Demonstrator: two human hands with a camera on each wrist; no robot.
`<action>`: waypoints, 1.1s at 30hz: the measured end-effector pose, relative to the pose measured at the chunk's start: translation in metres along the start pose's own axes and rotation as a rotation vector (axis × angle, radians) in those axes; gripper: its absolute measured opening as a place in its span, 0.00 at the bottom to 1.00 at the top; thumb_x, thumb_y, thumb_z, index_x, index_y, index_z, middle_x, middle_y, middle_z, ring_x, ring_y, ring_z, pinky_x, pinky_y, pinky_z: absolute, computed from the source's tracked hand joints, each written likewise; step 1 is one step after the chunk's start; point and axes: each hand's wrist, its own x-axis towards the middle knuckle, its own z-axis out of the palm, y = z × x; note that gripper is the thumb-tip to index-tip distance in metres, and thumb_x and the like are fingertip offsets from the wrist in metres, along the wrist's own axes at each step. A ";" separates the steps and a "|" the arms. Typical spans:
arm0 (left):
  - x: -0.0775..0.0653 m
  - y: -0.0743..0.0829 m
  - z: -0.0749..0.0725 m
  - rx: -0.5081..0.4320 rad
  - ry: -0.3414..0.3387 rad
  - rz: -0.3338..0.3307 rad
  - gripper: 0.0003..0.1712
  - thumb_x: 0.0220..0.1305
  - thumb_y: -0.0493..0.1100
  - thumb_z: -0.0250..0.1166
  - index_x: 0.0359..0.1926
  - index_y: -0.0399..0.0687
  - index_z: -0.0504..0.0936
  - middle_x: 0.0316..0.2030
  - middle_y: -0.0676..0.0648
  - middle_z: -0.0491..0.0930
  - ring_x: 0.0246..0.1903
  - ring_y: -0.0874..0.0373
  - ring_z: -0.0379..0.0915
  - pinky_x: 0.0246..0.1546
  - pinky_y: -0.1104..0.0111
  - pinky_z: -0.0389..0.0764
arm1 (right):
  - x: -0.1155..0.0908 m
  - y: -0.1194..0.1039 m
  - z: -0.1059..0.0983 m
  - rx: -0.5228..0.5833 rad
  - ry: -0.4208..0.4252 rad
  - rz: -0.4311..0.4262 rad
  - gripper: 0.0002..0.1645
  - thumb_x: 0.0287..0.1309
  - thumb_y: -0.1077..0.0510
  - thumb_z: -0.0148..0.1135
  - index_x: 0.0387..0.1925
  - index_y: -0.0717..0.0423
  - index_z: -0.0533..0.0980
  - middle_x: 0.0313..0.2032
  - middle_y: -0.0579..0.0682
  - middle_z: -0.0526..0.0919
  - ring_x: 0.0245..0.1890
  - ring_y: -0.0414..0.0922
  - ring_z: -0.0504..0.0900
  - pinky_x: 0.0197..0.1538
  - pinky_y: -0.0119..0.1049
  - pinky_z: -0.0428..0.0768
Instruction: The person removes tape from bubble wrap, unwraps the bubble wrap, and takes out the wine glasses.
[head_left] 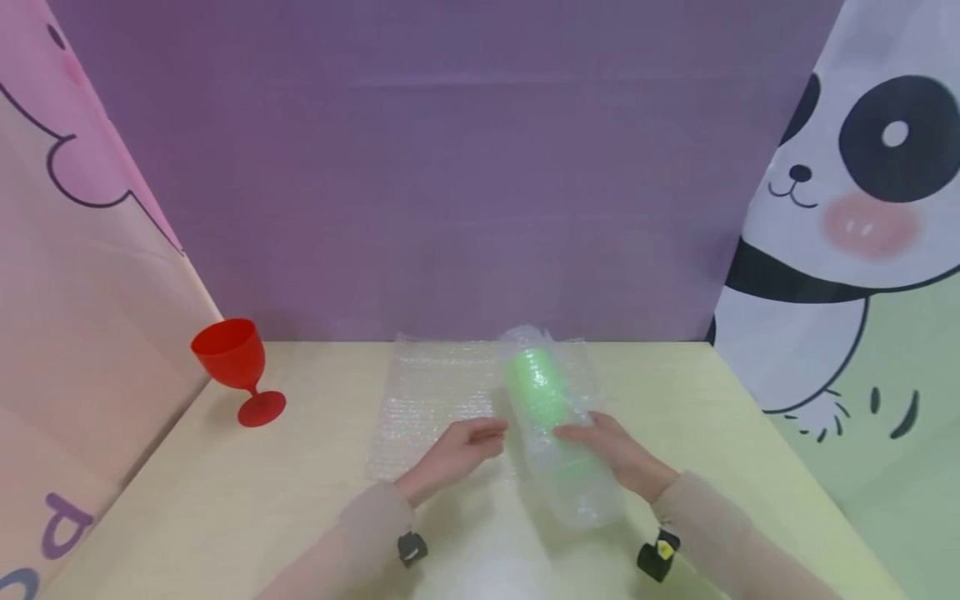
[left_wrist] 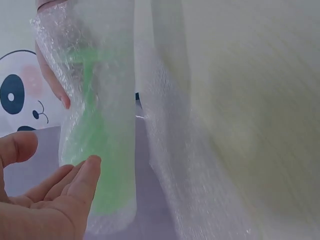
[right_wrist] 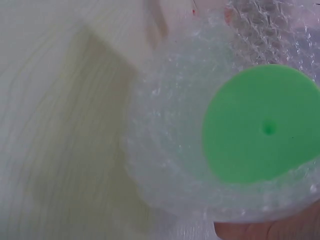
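A green goblet [head_left: 536, 387] shows through the bubble wrap [head_left: 592, 504] rolled round it. My right hand [head_left: 618, 454] grips this wrapped goblet, thumb across its top side, and holds it tilted over the table. In the left wrist view the goblet's stem and bowl [left_wrist: 95, 170] blur through the plastic. Its flat round base [right_wrist: 250, 140] faces the right wrist camera from the wrap's end. Just left of the roll is my left hand [head_left: 461, 450], its fingers extended and thumb apart, holding nothing. Whether its fingertips touch the wrap I cannot tell.
Flat bubble wrap [head_left: 435, 400] lies on the table behind the left hand; whether it joins the roll is unclear. A red goblet [head_left: 232, 354] stands at the table's far left. A purple backdrop [head_left: 450, 183] and printed side panels [head_left: 840, 350] enclose the pale table [head_left: 300, 500].
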 end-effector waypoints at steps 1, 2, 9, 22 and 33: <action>0.000 0.000 0.001 -0.008 0.008 0.005 0.26 0.65 0.45 0.55 0.61 0.38 0.67 0.59 0.40 0.70 0.57 0.46 0.68 0.58 0.56 0.71 | 0.000 0.000 0.003 0.000 0.007 -0.002 0.48 0.48 0.43 0.65 0.63 0.64 0.57 0.52 0.62 0.72 0.46 0.51 0.76 0.47 0.46 0.79; 0.001 0.001 0.002 -0.016 0.014 0.011 0.26 0.65 0.45 0.54 0.61 0.37 0.67 0.59 0.39 0.70 0.57 0.46 0.68 0.58 0.56 0.71 | 0.001 0.000 0.005 0.004 0.011 -0.005 0.48 0.47 0.43 0.65 0.62 0.64 0.58 0.52 0.62 0.72 0.45 0.52 0.77 0.47 0.46 0.79; 0.000 0.004 0.006 -0.030 0.011 0.005 0.26 0.66 0.45 0.53 0.61 0.37 0.66 0.60 0.39 0.69 0.58 0.45 0.67 0.58 0.55 0.70 | 0.002 0.001 0.020 -0.022 0.048 -0.031 0.50 0.46 0.42 0.65 0.62 0.67 0.57 0.52 0.63 0.72 0.48 0.53 0.75 0.50 0.48 0.77; -0.003 0.000 0.005 -0.026 0.026 -0.021 0.28 0.65 0.45 0.54 0.63 0.38 0.64 0.61 0.38 0.67 0.58 0.43 0.66 0.58 0.52 0.70 | 0.000 0.003 0.031 -0.080 0.009 -0.055 0.57 0.47 0.34 0.60 0.66 0.67 0.51 0.62 0.67 0.61 0.59 0.63 0.65 0.61 0.60 0.64; -0.003 -0.009 -0.002 -0.079 0.018 -0.078 0.33 0.61 0.51 0.58 0.64 0.40 0.63 0.62 0.40 0.66 0.61 0.43 0.63 0.60 0.48 0.66 | -0.011 -0.003 0.038 0.015 -0.102 -0.169 0.35 0.61 0.44 0.47 0.61 0.63 0.61 0.57 0.60 0.69 0.57 0.59 0.68 0.54 0.54 0.74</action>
